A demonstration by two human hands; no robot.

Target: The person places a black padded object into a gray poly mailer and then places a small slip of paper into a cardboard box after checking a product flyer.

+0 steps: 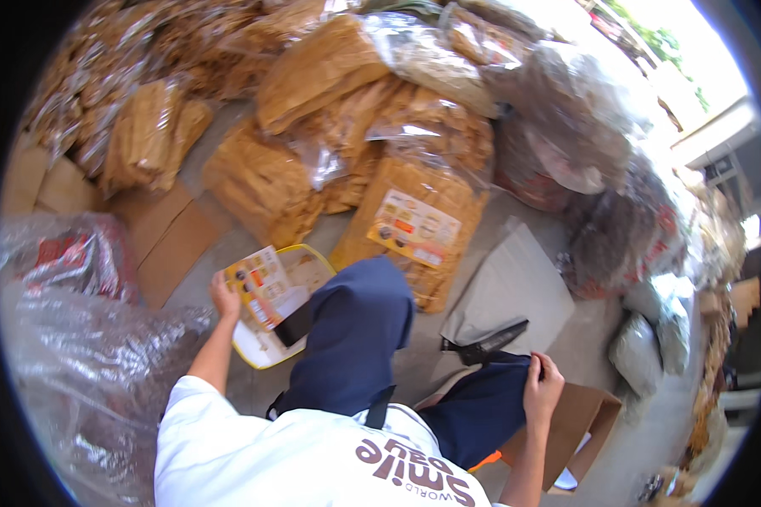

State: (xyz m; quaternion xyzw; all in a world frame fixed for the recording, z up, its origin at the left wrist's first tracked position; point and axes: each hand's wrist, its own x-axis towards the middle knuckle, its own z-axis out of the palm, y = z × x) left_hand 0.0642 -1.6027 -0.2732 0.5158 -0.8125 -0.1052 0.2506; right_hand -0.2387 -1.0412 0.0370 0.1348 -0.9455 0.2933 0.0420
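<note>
My left hand (226,296) grips the left edge of a printed yellow-and-white label (258,285). The label lies over a white tray with a yellow rim (253,352), which also holds a dark flat object (293,326), perhaps a phone. My right hand (545,383) rests at my bent right knee with its fingertips drawn together; whether they pinch anything is unclear. Before me lies a clear plastic bag of dried yellow-brown food pieces (380,176), with a similar label (415,227) on its face. My raised left knee partly hides the tray.
More filled bags (317,70) are heaped ahead. Large clear sacks (615,222) stand to the right. A white plastic sheet or bag (513,285) lies on the floor, with a black object (491,341) at its edge. Cardboard (174,244) and plastic wrapping (101,374) are left; a cardboard box (561,431) is right.
</note>
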